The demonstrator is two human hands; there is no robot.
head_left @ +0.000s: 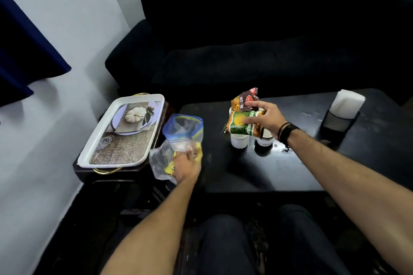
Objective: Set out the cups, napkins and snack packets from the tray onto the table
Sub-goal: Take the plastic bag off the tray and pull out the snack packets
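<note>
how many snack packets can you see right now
3 at least: a brown packet and a green packet in the right hand; clear packets, possibly several, in the left hand.

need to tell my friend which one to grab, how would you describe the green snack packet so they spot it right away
Start at the dark table in front of the black sofa. Above the two cups near its left end, the right hand holds two packets. The green snack packet is the lower one, with a yellow circle; the maroon packet sits above it.

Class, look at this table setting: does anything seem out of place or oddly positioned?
Yes. Two snack packets, held by the right hand, sit over the cups rather than flat on the table.
</note>
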